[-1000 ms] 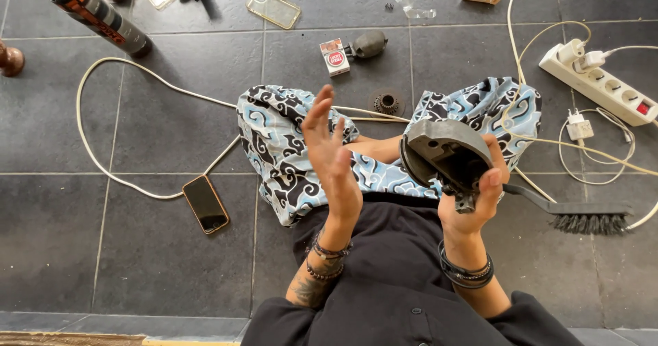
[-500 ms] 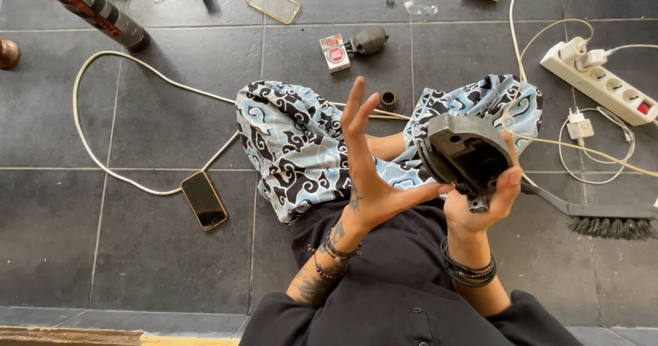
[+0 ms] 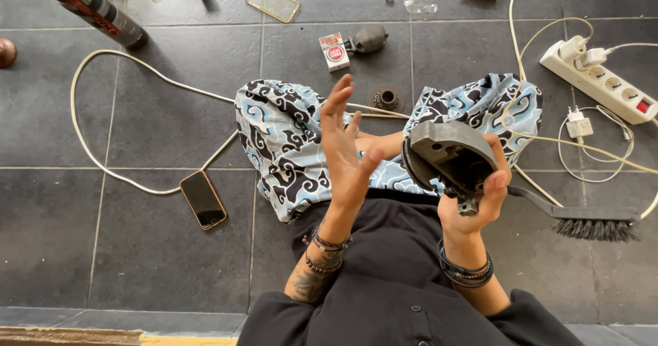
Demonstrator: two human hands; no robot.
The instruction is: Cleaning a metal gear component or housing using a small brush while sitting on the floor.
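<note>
My right hand grips a dark grey round machine housing and holds it above my lap, its hollow side turned toward me. Just left of the housing, my left hand is raised edge-on with its fingers spread. It holds nothing and does not touch the housing. I sit cross-legged on the tiled floor in blue, black and white patterned shorts and a black shirt.
On the tiles lie a phone, a stiff brush, a white power strip with plugs, a long white cable, a spray can, a small gear, a small box and a dark bulb-shaped part.
My left hand has turned and its fingers have shifted while it stays raised beside the housing. My right hand has tilted the housing slightly.
</note>
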